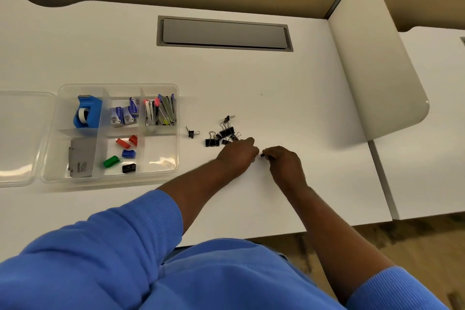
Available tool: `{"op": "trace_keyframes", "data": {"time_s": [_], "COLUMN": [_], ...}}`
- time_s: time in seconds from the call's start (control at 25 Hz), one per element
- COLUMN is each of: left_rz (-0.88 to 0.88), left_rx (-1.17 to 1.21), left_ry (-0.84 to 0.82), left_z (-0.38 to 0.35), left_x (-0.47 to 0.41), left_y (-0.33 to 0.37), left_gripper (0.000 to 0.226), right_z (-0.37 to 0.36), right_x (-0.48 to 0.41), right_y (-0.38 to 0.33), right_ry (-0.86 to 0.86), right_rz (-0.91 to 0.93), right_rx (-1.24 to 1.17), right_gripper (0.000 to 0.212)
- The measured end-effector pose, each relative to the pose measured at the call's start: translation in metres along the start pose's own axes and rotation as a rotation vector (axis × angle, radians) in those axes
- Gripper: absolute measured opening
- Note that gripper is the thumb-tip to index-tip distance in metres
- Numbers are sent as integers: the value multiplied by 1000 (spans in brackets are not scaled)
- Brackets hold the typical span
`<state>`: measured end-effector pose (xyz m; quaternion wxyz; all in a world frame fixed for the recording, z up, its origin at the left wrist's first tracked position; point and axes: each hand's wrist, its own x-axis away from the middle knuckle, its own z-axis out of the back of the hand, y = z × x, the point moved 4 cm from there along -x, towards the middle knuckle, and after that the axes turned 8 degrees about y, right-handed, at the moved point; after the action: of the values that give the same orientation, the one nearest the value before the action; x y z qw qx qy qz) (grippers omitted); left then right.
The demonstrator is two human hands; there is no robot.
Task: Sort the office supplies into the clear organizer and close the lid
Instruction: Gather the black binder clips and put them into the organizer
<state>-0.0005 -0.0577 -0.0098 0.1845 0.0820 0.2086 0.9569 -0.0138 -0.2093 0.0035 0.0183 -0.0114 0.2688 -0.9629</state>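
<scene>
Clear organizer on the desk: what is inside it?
The organizer holds a blue tape dispenser, staple boxes, staplers, a grey flat pack and small coloured pieces; one front compartment looks bare. Anything under them is covered.

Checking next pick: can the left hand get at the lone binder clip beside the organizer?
Probably yes: the lone binder clip lies apart on bare table, between the organizer and the left hand, nothing over it.
</scene>
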Motion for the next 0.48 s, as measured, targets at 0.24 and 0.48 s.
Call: {"op": "trace_keyframes", "data": {"time_s": [0.24, 0.48], "left_rz": [-21, 247], "left_rx": [-117, 211], "left_ry": [-3, 146], "left_z": [-6, 28], "left_x": [-2, 15], "left_y": [4, -15], "left_gripper": [9, 22], "right_z": [7, 1], "right_x": [-2, -20], "right_y": [8, -29], "right_ry": [25, 53], "right_rz": [-28, 108], "right_rx": [-68, -170], "right_gripper": [32, 31]}}
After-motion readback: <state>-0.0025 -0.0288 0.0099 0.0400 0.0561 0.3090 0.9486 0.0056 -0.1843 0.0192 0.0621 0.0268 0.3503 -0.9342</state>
